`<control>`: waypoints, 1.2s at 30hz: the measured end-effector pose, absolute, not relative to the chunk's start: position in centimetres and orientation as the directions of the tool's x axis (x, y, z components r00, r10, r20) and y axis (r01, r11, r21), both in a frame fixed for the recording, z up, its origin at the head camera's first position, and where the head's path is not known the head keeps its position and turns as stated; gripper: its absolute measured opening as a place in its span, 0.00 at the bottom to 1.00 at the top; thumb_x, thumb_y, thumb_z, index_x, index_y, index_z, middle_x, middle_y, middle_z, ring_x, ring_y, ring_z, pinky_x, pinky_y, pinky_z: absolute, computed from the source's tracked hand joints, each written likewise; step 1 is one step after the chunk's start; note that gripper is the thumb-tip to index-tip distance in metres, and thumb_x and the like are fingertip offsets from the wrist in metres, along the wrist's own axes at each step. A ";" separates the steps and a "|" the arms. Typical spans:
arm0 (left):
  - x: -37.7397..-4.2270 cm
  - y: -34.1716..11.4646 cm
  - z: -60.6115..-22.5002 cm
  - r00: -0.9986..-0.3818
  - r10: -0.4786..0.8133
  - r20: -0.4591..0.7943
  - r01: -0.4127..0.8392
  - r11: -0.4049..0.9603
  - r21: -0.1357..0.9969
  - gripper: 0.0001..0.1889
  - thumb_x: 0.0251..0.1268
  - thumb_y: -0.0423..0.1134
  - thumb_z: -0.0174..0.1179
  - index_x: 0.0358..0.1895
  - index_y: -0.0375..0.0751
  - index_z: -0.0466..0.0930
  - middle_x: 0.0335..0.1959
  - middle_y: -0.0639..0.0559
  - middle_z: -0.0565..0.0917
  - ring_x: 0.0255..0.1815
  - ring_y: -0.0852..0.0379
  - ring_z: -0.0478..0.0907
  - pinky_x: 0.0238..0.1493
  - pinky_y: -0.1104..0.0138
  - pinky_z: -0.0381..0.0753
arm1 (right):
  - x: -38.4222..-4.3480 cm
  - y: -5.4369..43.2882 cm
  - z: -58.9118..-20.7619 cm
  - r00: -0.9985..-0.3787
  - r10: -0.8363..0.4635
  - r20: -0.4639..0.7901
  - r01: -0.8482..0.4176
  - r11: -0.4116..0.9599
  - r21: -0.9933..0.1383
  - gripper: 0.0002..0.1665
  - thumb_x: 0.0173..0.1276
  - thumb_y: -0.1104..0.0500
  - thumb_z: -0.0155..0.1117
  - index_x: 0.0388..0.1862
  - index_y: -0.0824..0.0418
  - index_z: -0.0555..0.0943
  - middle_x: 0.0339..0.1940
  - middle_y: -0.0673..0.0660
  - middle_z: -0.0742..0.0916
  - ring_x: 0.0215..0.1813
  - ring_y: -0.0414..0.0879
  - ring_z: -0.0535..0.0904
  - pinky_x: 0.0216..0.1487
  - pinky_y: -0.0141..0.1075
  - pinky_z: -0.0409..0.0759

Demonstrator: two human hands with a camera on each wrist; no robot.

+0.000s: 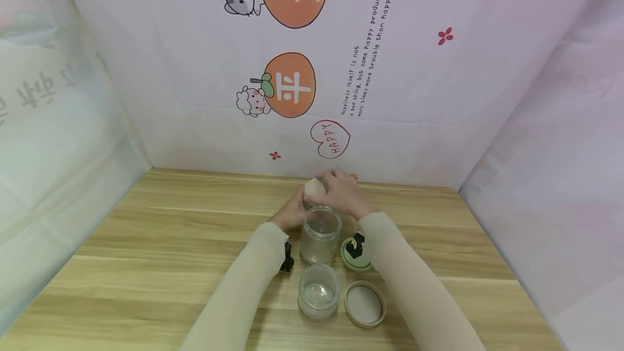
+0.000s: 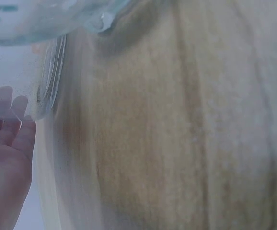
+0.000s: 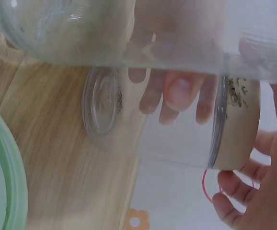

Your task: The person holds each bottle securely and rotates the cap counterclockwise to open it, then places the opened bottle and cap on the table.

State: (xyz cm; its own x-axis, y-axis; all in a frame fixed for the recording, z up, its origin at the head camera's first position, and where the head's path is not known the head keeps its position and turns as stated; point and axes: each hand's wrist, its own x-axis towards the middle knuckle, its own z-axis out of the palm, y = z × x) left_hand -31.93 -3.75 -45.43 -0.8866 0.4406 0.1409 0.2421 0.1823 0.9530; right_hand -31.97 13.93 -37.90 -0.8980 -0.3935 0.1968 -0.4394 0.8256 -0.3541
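At the back of the table stands a clear glass jar with a beige lid on its mouth. My left hand holds this jar round its side; its fingers show through the glass in the right wrist view. From the other side my right hand grips the lid by its edge. Small dark specks mark the lid's side. Just in front, between my forearms, is a taller open glass jar, which covers part of the back jar in the head view.
Nearest me is a shorter open glass jar. To its right lies a beige-rimmed lid, inner side up. A green-rimmed lid lies partly under my right wrist. A printed cloth wall rises behind the table's back edge.
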 end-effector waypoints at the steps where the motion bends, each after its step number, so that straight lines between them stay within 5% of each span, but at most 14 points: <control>1: -32.0 -3.7 -45.5 -0.886 0.442 0.141 0.243 0.184 0.952 0.47 0.63 0.30 0.68 0.79 0.41 0.46 0.77 0.38 0.59 0.76 0.42 0.57 0.74 0.49 0.58 | -32.0 14.0 -37.9 -0.894 -0.404 0.194 -0.448 0.818 -0.360 0.46 0.59 0.29 0.67 0.67 0.57 0.76 0.62 0.59 0.76 0.61 0.53 0.69 0.61 0.55 0.70; 21: -32.6 -3.6 -46.1 -0.893 0.432 0.127 0.233 0.203 0.951 0.51 0.60 0.36 0.72 0.79 0.44 0.45 0.76 0.40 0.61 0.76 0.43 0.57 0.75 0.49 0.55 | -32.8 15.9 -37.5 -0.794 -0.596 0.118 -0.557 0.638 -0.532 0.48 0.60 0.50 0.71 0.77 0.59 0.65 0.74 0.61 0.69 0.70 0.56 0.65 0.62 0.54 0.73; 27: -32.6 -3.7 -46.2 -0.885 0.442 0.150 0.258 0.193 0.947 0.49 0.62 0.34 0.70 0.79 0.42 0.45 0.78 0.39 0.57 0.78 0.43 0.54 0.75 0.49 0.53 | -32.3 15.5 -37.7 -0.853 -0.513 0.097 -0.463 0.659 -0.593 0.51 0.62 0.40 0.69 0.79 0.57 0.62 0.75 0.60 0.67 0.72 0.55 0.63 0.67 0.58 0.67; 36: -31.2 -4.0 -44.6 -0.854 0.489 0.178 0.242 0.071 0.968 0.48 0.63 0.26 0.66 0.79 0.38 0.43 0.79 0.36 0.54 0.78 0.39 0.52 0.75 0.48 0.54 | -31.6 13.6 -38.1 -0.932 -0.309 0.187 -0.361 0.827 -0.431 0.56 0.59 0.22 0.60 0.75 0.57 0.68 0.69 0.63 0.73 0.67 0.57 0.67 0.67 0.59 0.64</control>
